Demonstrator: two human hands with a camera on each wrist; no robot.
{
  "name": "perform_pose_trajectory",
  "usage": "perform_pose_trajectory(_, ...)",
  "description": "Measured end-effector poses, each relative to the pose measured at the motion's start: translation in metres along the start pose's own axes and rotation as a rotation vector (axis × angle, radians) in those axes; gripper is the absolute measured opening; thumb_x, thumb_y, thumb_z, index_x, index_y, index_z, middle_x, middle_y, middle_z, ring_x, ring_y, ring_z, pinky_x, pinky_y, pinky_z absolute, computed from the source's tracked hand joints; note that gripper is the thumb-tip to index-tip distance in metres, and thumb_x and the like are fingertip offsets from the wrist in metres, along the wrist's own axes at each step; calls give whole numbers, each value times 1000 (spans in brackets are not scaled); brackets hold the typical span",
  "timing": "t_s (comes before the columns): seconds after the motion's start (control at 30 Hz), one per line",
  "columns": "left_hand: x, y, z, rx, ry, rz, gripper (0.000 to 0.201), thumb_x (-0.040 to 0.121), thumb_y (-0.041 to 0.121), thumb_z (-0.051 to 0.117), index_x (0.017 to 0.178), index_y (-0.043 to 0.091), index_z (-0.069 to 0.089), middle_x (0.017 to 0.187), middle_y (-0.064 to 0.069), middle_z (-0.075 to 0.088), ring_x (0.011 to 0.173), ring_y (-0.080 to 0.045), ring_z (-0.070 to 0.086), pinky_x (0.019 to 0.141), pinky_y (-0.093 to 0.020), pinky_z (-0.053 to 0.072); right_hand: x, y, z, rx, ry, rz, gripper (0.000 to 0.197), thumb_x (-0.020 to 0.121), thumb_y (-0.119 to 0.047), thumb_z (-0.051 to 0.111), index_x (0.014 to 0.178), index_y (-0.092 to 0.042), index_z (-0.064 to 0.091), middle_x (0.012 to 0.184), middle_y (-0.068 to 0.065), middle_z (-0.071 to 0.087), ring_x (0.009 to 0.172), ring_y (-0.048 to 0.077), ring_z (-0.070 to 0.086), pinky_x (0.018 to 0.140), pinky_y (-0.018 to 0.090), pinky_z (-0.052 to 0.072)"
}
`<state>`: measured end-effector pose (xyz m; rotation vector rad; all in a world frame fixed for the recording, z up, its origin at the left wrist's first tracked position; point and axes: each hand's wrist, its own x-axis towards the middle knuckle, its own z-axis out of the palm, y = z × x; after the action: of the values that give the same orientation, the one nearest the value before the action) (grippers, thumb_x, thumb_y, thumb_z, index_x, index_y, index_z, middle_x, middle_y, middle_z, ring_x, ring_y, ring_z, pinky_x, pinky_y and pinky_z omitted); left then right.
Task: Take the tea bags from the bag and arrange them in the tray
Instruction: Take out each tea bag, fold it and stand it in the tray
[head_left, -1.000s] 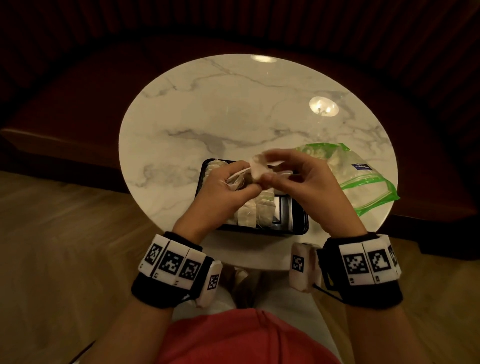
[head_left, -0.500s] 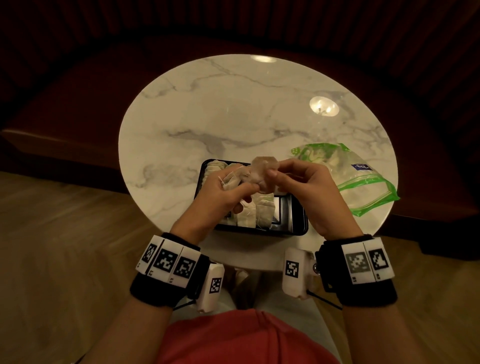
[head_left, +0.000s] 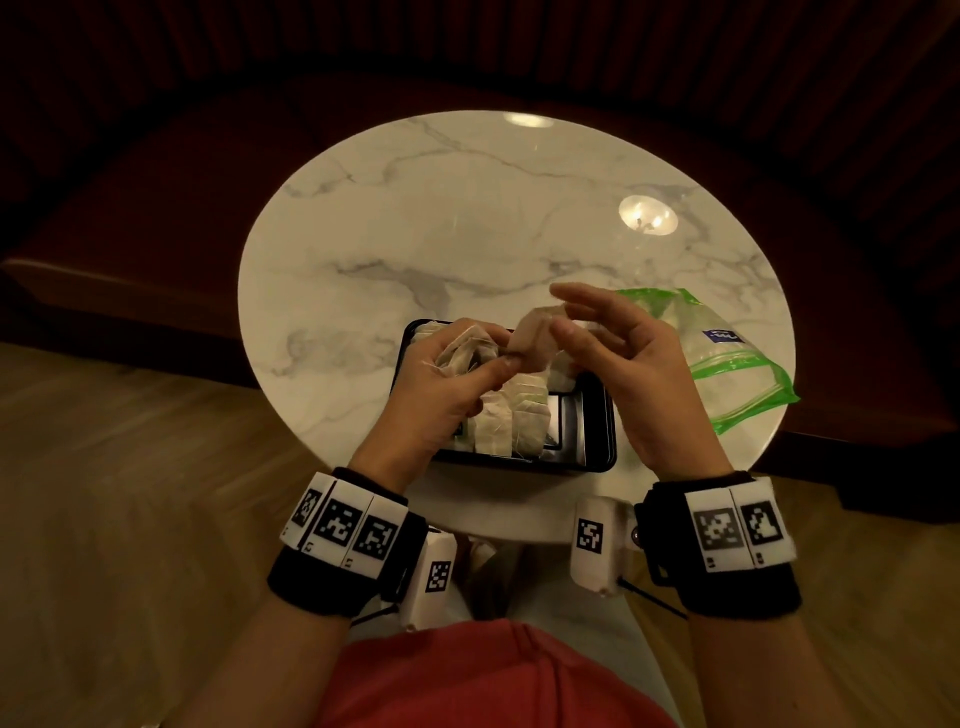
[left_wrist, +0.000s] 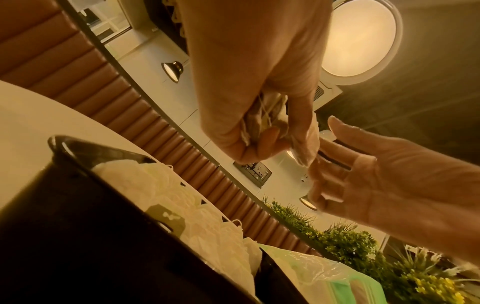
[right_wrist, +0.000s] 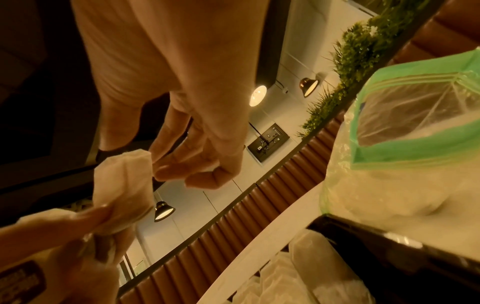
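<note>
Tea bags, tray and zip bag on my marble table

My black tray (head_left: 597, 441) sits at the near edge, pale tea bags (head_left: 511, 421) lined up in its left part. A loose clump of tea bags (head_left: 467, 351) is bunched in my left hand (head_left: 441, 395) above it. The green-edged clear bag (head_left: 727, 364) lies just right of the tray, mouth open.

far tabletop (head_left: 467, 218): open | tray (head_left: 597, 457) (part-filled): hands overhead | bag (head_left: 727, 364): right
</note>
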<state>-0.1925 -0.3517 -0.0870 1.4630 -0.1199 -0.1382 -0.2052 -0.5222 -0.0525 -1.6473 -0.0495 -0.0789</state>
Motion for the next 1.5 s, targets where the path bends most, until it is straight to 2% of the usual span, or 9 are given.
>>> perform_pose_trajectory(0.13,1,-2,-5,46,-6,22,18,87,8,69,91,26,69,73,9,65,68,-11,58,52,-23,40,4,-3,-2,-71,37,-77,10,89,-10,66,92,-18,71,84,-7,73,83,7,67,75,19,50)
perform_pose_trajectory(0.47,-1,-4,-2,19,-113,-128,21,85,11,72,105,14,68,73,5,62,66,-8,55,53,-23,39,6,-5,-7,-246,13,8,12,90,-20,66,101,-17,71,89,-1,71,69,4,63,60,19,51)
perform_pose_trajectory(0.63,1,-7,-4,33,-51,-188,14,86,10,72,100,9,69,68,8,62,61,-5,54,50,-21,36,13,-5,-24,-462,-80,-19,7,89,-21,69,90,-25,74,81,-3,73,64,6,58,65,29,51)
perform_pose_trajectory(0.73,2,-9,-4,-49,12,-322,10,89,16,69,98,15,69,78,4,70,65,-7,61,54,-22,42,25,-1,-37,-635,-98,-54,9,88,-24,69,95,-26,76,91,-2,72,78,14,60,75,30,49)
perform_pose_trajectory(0.9,-1,-8,-5,-174,0,-470,21,92,32,64,92,12,66,89,-5,75,71,-17,72,55,-22,49,45,14,-47,-839,-207,-22,14,90,-19,68,100,-17,76,88,-2,71,64,-6,58,60,6,41)
perform_pose_trajectory(1.03,-1,-7,-7,-222,4,-494,29,93,38,61,84,10,65,93,-13,74,78,-26,74,56,-23,55,57,25,-49,-994,-349,105,12,91,-12,65,98,-11,75,76,2,70,60,9,63,57,10,43)
perform_pose_trajectory(1.13,0,-6,-7,-239,11,-500,36,94,38,59,74,9,63,101,-18,73,81,-29,74,54,-23,56,63,35,-43,-1063,-425,115,9,87,-10,69,94,-11,76,81,-3,70,67,0,57,62,9,39)
perform_pose_trajectory(1.37,-1,-5,-9,-286,19,-555,25,92,34,63,94,10,67,99,-14,75,82,-25,74,53,-21,56,75,58,-33,-1130,-291,165,8,84,-9,71,90,-11,76,81,1,61,78,13,55,69,20,35)
perform_pose_trajectory(1.5,-1,-5,-11,-342,-42,-597,33,93,23,62,117,0,62,111,-21,70,95,-31,72,68,-29,60,80,65,-33,-1158,-204,167,7,84,-8,70,89,-9,75,82,5,63,90,24,60,74,26,39)
